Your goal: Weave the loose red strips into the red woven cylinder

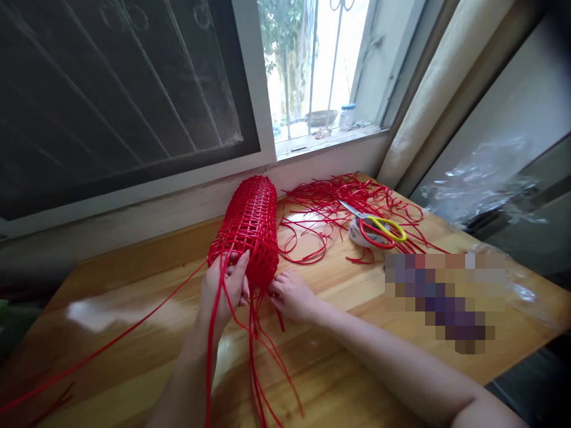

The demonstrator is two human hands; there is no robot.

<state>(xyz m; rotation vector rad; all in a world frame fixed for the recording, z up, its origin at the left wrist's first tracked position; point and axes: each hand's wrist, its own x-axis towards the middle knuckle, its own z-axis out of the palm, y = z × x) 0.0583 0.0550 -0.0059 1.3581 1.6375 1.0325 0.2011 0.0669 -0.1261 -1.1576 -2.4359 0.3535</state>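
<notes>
L hand point(228, 282) & R hand point(292, 294) at near end of red woven basket point(247, 223)
On wood table point(134, 261), nr window point(312, 65). L fingers curled, thumb clamped on basket rim; R fingers bunched by rim, can't tell if gripping. Scissors point(366, 217) to rt.

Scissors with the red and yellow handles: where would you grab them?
Probably by the looped handles, coming from the right: the scissors lie with those loops toward that side, while the pointed blades face left, away toward the window.
</notes>
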